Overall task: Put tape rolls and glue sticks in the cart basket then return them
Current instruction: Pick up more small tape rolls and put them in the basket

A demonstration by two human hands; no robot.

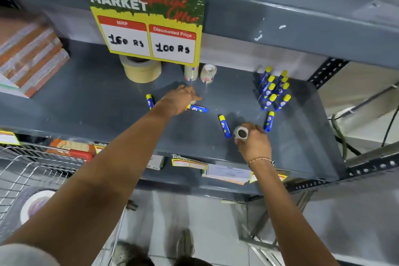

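On the grey shelf [90, 101], my right hand [254, 142] grips a small clear tape roll [241, 133] near the front edge. My left hand [181, 99] rests over a glue stick [199, 108] lying on its side; something pale shows under the fingers, and I cannot tell whether they grip it. More blue glue sticks with yellow caps lie loose: one [149, 101] left of that hand, one [224, 128] and one [268, 120] beside my right hand. Several stand upright in a cluster [274, 90]. A wide beige tape roll [140, 69] and two small clear rolls [199, 72] stand at the back.
A wire cart basket [28, 170] stands at lower left with a tape roll [36, 203] inside. A price sign [149, 19] hangs from the upper shelf. Stacked notebooks [28, 54] fill the shelf's left end. Perforated metal uprights [328, 69] and cables are on the right.
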